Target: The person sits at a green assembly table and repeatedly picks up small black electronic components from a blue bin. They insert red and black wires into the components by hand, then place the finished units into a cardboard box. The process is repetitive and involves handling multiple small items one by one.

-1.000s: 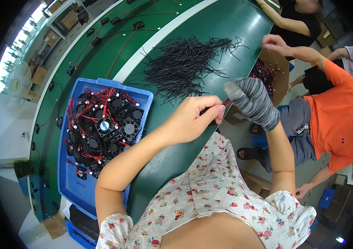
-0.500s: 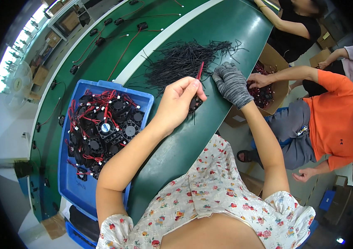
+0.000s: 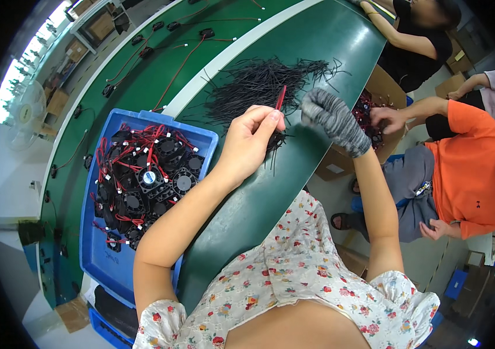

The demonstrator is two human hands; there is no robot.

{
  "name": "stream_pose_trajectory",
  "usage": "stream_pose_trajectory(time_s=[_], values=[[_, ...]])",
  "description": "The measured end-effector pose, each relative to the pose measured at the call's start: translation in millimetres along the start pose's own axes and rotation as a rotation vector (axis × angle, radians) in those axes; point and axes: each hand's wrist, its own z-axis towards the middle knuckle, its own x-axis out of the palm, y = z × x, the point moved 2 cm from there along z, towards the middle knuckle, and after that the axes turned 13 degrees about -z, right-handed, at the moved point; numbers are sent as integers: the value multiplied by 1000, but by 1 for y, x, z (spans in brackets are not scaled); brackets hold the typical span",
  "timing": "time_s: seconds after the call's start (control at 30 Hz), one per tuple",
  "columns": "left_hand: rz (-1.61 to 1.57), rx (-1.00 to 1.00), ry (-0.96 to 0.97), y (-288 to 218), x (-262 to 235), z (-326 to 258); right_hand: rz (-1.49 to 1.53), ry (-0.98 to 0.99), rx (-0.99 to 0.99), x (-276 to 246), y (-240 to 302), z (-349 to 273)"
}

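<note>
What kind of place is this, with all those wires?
It looks like a factory assembly line. A long green belt carries a heap of black wires, a blue bin holds many small black fans, and other workers sit alongside.

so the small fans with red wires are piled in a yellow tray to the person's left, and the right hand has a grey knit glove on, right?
Not quite: the tray is blue, not yellow, as the head view shows. The rest holds: the small fans with red wires are piled in it to the person's left, and the right hand has a grey knit glove on.
</note>
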Motion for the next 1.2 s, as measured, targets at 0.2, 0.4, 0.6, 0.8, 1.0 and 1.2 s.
stream_pose_trajectory(time_s=[0.2,0.4,0.6,0.8,1.0,1.2], values=[[166,118,120,-5,6,-4,-294,-15,-254,19,35,-17],[211,54,209,-6,6,-4,-477,0,-274,18,46,-34],[219,52,248,-5,10,-6,-495,107,-239,15,45,-40],[297,3,274,-8,11,-6,-429,85,-167,15,38,-41],[289,121,185,-3,5,-4,-311,4,-125,-3,28,-46],[-115,-168,320,-13,15,-9,-56,-191,53,7,35,-48]])
